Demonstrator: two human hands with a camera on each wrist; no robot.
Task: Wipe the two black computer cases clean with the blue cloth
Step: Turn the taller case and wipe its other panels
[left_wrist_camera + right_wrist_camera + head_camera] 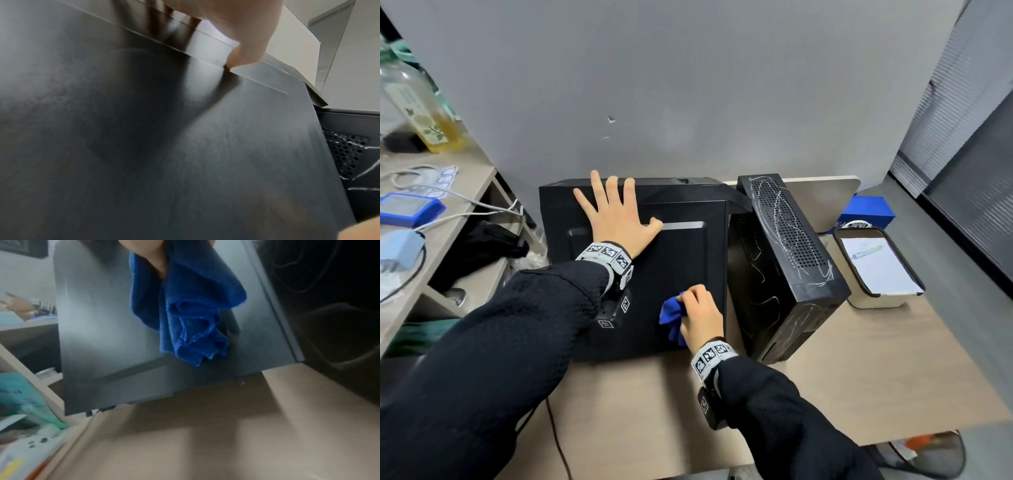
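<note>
Your left hand (616, 215) lies flat with fingers spread on the large black computer case (681, 260) at the desk's (825, 370) back edge, while your right hand (700, 317) clutches the bunched blue cloth (671, 317) against its near right corner, beside the chalk-scribbled slim black case (784, 260).

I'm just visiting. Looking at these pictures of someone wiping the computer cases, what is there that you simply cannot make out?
- Left hand: left wrist view cuts off its fingers at the top edge.
- Right hand: right wrist view shows only a sliver; the blue cloth covers the fingers.
- Large case: whether dust remains is unreadable; the right wrist view is blurred.
- Paper sketch in the tray: too small, head view.
</note>
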